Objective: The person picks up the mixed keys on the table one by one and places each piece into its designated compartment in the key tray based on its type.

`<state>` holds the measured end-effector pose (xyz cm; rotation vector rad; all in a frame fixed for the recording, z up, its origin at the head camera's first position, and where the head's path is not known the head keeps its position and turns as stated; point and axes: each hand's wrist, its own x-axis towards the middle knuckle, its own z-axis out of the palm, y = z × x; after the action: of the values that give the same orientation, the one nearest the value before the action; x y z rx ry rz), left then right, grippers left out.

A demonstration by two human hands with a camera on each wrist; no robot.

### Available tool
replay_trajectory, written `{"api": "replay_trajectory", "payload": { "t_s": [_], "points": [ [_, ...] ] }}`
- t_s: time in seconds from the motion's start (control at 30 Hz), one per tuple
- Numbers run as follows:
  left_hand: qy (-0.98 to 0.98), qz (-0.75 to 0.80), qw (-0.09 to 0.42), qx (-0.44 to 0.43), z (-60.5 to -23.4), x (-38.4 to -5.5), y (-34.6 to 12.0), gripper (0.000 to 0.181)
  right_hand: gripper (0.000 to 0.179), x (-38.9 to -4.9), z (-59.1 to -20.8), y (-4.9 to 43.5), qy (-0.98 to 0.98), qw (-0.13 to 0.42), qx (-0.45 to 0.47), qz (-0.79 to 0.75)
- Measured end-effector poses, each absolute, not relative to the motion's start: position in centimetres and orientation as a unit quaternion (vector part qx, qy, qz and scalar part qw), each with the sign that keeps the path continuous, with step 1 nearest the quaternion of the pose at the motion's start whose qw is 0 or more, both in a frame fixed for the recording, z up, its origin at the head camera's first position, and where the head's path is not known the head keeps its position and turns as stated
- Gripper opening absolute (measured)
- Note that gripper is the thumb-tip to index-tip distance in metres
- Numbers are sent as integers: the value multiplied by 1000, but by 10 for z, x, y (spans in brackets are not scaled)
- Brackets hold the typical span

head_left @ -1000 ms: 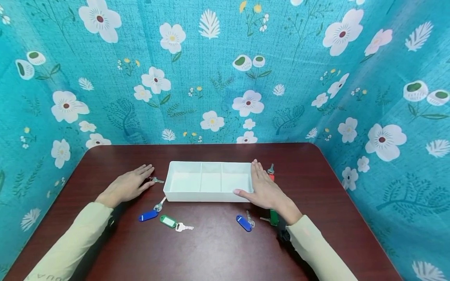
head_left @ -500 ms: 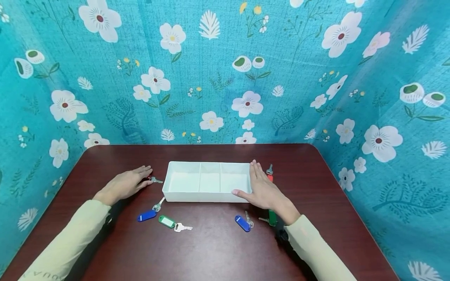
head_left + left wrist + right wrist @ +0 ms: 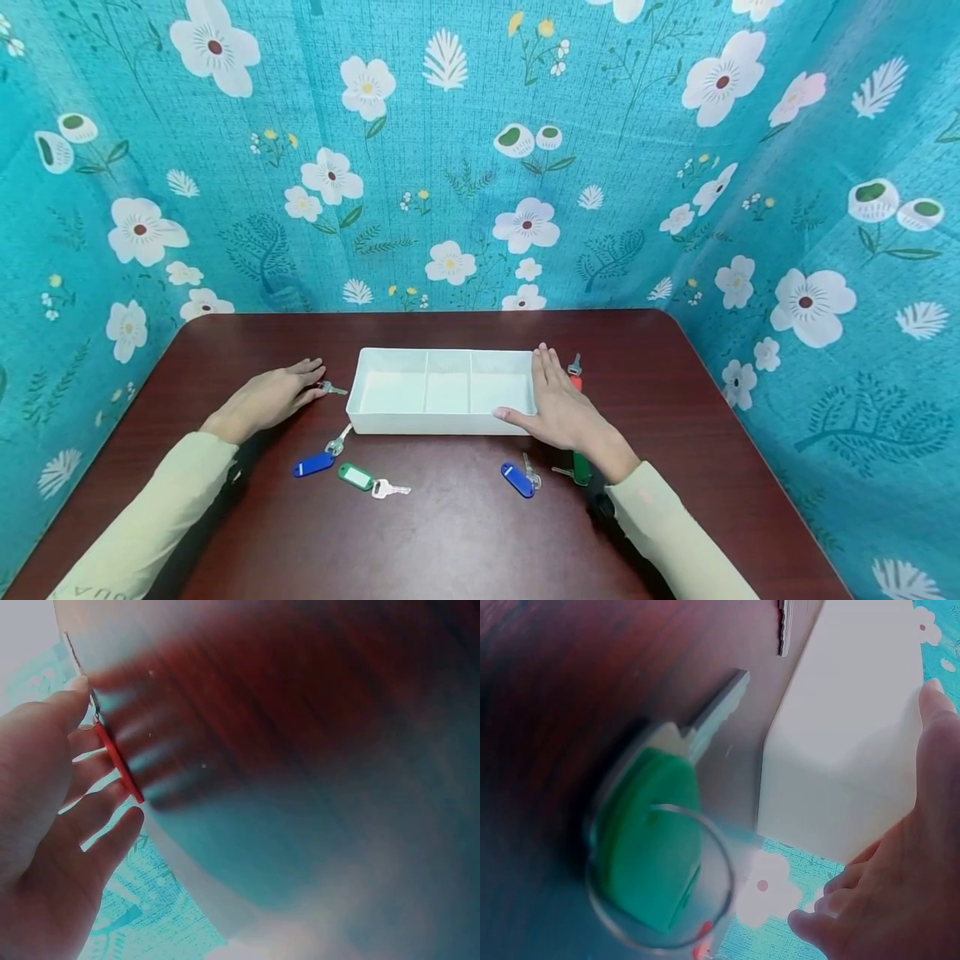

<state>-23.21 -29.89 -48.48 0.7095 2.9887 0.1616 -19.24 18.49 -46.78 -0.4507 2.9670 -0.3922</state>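
My left hand [image 3: 266,402] rests at the left of the table, fingers extended over a key [image 3: 333,388]. In the left wrist view its thumb touches this key's shaft, and the fingers lie along the red key tag [image 3: 118,761]. A white tray with three compartments [image 3: 435,424] stands in the middle. Against its right end lies my right hand [image 3: 566,412], fingers straight and thumb over the front corner. Just beyond that hand is a key with a red tag [image 3: 576,382], partly hidden. Under the right wrist, a green-tagged key [image 3: 656,840] lies on the table.
In front of the tray lie a blue-tagged key [image 3: 313,464] and a green-tagged key [image 3: 356,476] on the left. Another blue tag [image 3: 517,480] with a key lies to the right. A flowered teal curtain [image 3: 450,167] encloses the dark red table [image 3: 450,550].
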Motion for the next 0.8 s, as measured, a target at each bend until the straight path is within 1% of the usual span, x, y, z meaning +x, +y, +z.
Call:
{"api": "replay_trajectory", "payload": {
  "t_s": [0.23, 0.47, 0.8],
  "points": [
    [970, 44, 19, 237, -485, -234, -300, 46, 129, -192, -468, 185, 979, 51, -150, -132],
    [971, 47, 13, 235, -483, -234, -297, 43, 129, -192, -469, 186, 978, 52, -149, -138],
    [968, 41, -21, 247, -488, -235, -297, 36, 128, -193, -471, 187, 977, 48, -151, -143]
  ]
}}
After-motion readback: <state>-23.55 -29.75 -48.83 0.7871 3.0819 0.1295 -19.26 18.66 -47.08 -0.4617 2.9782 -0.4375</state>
